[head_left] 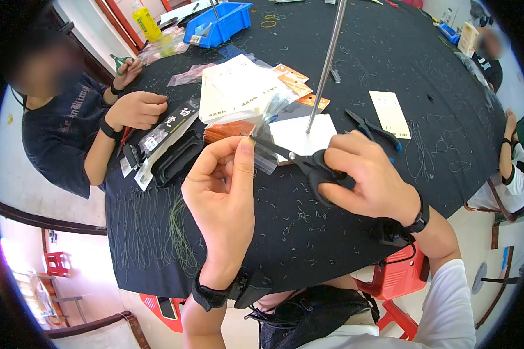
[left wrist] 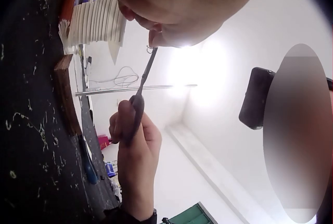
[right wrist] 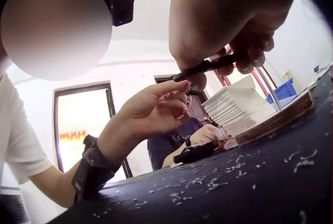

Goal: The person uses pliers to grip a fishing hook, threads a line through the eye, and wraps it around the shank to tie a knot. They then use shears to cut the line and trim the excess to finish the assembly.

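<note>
My right hand [head_left: 361, 168] grips a pair of black-handled scissors [head_left: 319, 168], with fingers through the loops. The blades [head_left: 273, 149] point left and reach the fingertips of my left hand [head_left: 224, 186]. There, thumb and forefinger pinch something tiny; in the left wrist view a small curved hook [left wrist: 149, 50] shows beside the scissor tip. Most of it is hidden by the fingers. Both hands are raised over the black tablecloth [head_left: 285, 232]. In the right wrist view the scissors [right wrist: 200, 69] lie across to the left fingertips.
A metal rod [head_left: 326, 64] rises from a white-topped block [head_left: 288, 131] just beyond the hands. Stacked white cards [head_left: 233, 87], pliers [head_left: 378, 131] and a blue bin [head_left: 227, 23] lie around it. Thin line bundles [head_left: 157, 232] lie at left. Another person [head_left: 61, 134] sits at left.
</note>
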{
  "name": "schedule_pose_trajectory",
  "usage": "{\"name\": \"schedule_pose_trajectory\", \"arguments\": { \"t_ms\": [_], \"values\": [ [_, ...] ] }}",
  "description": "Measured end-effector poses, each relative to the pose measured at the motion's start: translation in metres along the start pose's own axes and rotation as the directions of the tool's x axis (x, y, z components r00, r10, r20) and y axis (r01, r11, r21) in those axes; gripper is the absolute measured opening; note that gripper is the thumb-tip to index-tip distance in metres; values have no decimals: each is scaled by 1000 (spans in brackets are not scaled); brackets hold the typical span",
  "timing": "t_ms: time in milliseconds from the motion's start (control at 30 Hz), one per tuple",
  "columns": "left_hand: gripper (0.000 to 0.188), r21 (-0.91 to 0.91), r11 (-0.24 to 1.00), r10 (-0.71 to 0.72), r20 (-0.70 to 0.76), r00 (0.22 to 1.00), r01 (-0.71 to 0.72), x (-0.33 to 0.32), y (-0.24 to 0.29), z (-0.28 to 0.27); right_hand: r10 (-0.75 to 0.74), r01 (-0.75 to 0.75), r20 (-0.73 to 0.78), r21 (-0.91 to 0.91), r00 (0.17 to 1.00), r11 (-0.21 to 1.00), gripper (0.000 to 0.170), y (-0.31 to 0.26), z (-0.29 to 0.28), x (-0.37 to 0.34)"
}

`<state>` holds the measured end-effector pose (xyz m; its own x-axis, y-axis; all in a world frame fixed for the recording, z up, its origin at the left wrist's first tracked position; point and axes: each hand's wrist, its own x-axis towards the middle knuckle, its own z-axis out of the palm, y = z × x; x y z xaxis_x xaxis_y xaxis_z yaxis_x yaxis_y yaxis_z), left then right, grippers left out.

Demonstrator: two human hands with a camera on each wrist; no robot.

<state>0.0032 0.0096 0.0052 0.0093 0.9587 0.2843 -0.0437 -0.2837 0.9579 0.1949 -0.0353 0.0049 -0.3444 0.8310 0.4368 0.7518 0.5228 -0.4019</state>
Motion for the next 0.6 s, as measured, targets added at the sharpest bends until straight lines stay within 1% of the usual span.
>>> {"name": "schedule_pose_trajectory", "arguments": {
  "t_ms": [33, 67, 133, 167, 233, 267, 333, 367, 433, 467, 533, 600],
  "values": [
    [12, -53, 998, -32, 9, 999, 33, 0, 0, 0, 6, -9, 30, 89, 1000, 996, 23, 0, 1, 0],
    [12, -53, 998, -31, 8, 1000, 31, 0, 0, -1, 5, -8, 29, 89, 1000, 996, 23, 1, 3, 1],
    [12, -115, 990, -73, 30, 997, 76, 0, 0, -1, 33, -68, 125, 287, 992, 956, 26, 4, 7, 1],
    [12, -115, 990, -75, 30, 997, 78, 1, -1, -1, 34, -69, 126, 287, 991, 955, 26, 4, 7, 1],
    [12, -129, 988, -76, 43, 996, 81, 1, -2, -2, 71, -175, 256, 414, 964, 893, 28, 6, 6, 1],
    [12, -129, 988, -78, 42, 996, 83, 1, -1, -2, 71, -177, 257, 415, 964, 893, 28, 7, 6, 1],
    [11, -117, 990, -75, 46, 996, 80, 1, 0, -2, 84, -239, 342, 440, 936, 866, 26, 7, 6, 2],
    [11, -118, 990, -76, 46, 996, 81, 1, 0, -2, 84, -239, 343, 440, 936, 866, 26, 6, 6, 2],
    [10, -148, 986, -79, 24, 997, 82, 1, 1, -1, 35, -86, 169, 303, 985, 949, 22, 5, 10, 1],
    [10, -148, 986, -78, 21, 997, 80, 0, 2, -1, 32, -84, 170, 304, 985, 949, 22, 5, 11, 1],
    [9, -89, 996, -31, 1, 1000, 31, -1, 3, 0, 42, -63, 118, 187, 992, 980, 21, 6, 14, 0],
    [9, -77, 997, -26, 1, 1000, 26, -1, 3, 0, 57, -75, 120, 155, 991, 985, 21, 6, 12, 0]
  ]
}}
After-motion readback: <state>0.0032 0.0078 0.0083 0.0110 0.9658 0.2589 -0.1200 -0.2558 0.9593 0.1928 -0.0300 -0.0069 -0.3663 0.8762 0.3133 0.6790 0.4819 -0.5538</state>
